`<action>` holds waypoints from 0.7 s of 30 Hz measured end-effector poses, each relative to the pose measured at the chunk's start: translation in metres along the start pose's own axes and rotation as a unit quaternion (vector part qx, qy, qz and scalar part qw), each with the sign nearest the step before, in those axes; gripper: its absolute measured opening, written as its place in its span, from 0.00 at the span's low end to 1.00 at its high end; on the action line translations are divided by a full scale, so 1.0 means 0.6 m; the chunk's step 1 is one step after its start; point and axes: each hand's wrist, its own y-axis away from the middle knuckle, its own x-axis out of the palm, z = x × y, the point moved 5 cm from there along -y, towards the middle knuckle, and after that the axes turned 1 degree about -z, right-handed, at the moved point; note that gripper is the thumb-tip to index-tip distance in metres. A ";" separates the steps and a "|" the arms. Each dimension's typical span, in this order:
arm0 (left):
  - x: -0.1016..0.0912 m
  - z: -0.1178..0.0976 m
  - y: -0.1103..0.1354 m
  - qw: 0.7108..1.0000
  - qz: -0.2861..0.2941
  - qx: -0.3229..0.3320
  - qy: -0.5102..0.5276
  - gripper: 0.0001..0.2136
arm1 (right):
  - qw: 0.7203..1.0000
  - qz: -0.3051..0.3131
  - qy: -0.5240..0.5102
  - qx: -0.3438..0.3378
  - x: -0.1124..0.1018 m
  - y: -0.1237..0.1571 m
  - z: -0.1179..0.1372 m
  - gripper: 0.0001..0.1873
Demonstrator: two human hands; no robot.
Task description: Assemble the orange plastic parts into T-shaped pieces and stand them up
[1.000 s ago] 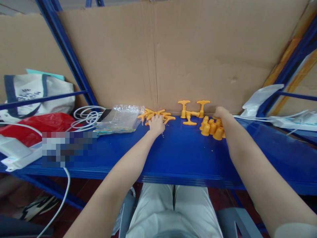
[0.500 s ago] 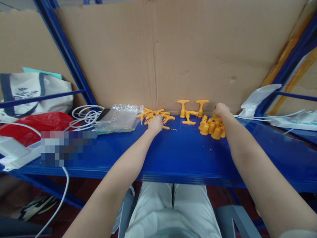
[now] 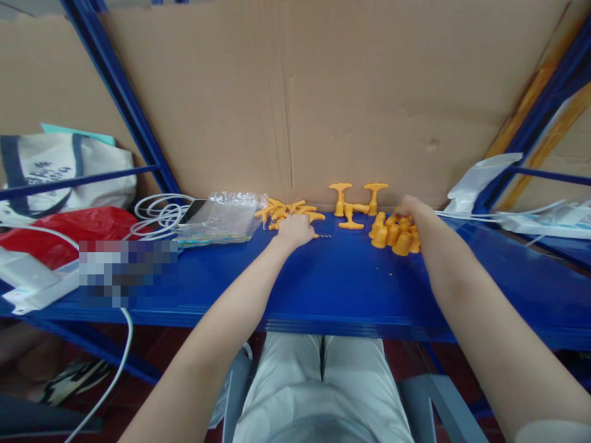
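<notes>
My left hand [image 3: 298, 231] is closed over a yellow corkscrew [image 3: 316, 235] on the blue shelf. The metal spiral [image 3: 325, 236] sticks out to the right of my fingers. Behind this hand lies a loose heap of yellow T-handled corkscrews [image 3: 277, 210]. My right hand [image 3: 414, 207] reaches down at the back of a cluster of yellow bell-shaped plastic sleeves [image 3: 402, 243]. Its fingers are bent and closed, their tips hidden, so what they hold cannot be made out. Between my hands, T-handles joined to sleeves [image 3: 340, 200] stand upright, and one assembled piece [image 3: 351, 224] has its handle down.
A stack of clear plastic bags [image 3: 221, 221] lies left of the corkscrew heap. Farther left are a coiled white cable [image 3: 159, 215], a red bag [image 3: 69, 234] and a canvas bag [image 3: 99, 172]. A cardboard sheet [image 3: 346, 92] closes off the back. White cables [image 3: 466, 215] run at right.
My left hand has shifted slightly right and closed over the corkscrew that lay beside it. My right hand stays at the sleeves, slightly lower. The view has tilted a little.
</notes>
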 end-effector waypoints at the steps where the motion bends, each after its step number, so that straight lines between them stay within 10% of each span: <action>1: 0.000 -0.001 0.003 1.000 0.021 -0.002 -0.018 0.18 | 0.999 0.013 0.010 0.027 -0.007 0.005 0.002 0.15; 9: 0.012 0.012 0.003 0.997 0.052 -0.005 -0.054 0.24 | 0.979 -0.130 -0.154 0.035 -0.106 0.053 0.073 0.18; 15: 0.022 0.019 -0.010 0.999 0.029 0.025 -0.031 0.20 | 0.850 -0.117 -0.514 0.006 -0.132 0.080 0.111 0.14; 21: 0.026 0.025 -0.029 0.999 -0.029 0.038 0.006 0.14 | 0.777 -0.081 -0.624 0.011 -0.108 0.143 0.120 0.12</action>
